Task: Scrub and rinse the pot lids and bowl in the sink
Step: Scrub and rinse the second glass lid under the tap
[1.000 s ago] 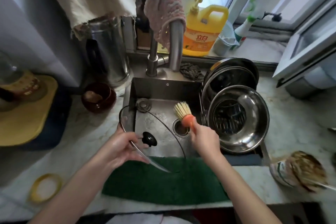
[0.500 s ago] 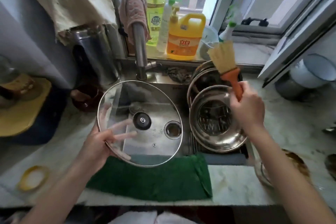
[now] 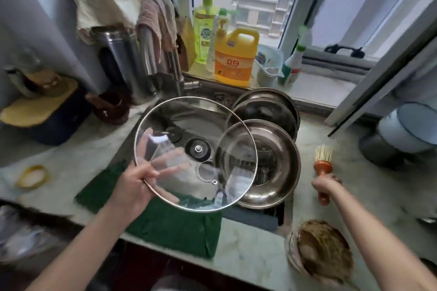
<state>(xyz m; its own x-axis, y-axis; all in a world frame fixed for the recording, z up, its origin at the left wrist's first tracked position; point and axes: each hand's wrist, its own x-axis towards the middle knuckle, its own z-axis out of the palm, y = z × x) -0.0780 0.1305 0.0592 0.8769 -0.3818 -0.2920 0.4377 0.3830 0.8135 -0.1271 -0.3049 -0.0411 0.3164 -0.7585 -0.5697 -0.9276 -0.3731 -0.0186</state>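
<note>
My left hand (image 3: 136, 184) grips the rim of a glass pot lid (image 3: 189, 125) with a black knob, holding it up flat above the sink (image 3: 184, 106); my fingers show through the glass. To the right of the sink, my right hand (image 3: 325, 185) holds the orange handle of a bristle brush (image 3: 322, 159) down on the counter. A steel bowl (image 3: 281, 172) sits in a rack on the sink's right side, partly behind the lid. Two steel lids (image 3: 272, 106) lean behind the bowl.
The tap (image 3: 175, 71) with a pink cloth stands behind the sink. Detergent bottles (image 3: 235, 59) line the windowsill. A green mat (image 3: 170, 224) lies on the front edge. A dirty bowl (image 3: 321, 250) sits front right, a brown bowl (image 3: 111, 108) and a steel kettle (image 3: 120, 59) left.
The lid rose from the sink and turned flat, then shifted right over the steel bowl. My right hand carried the brush up out of the sink and down onto the right counter.
</note>
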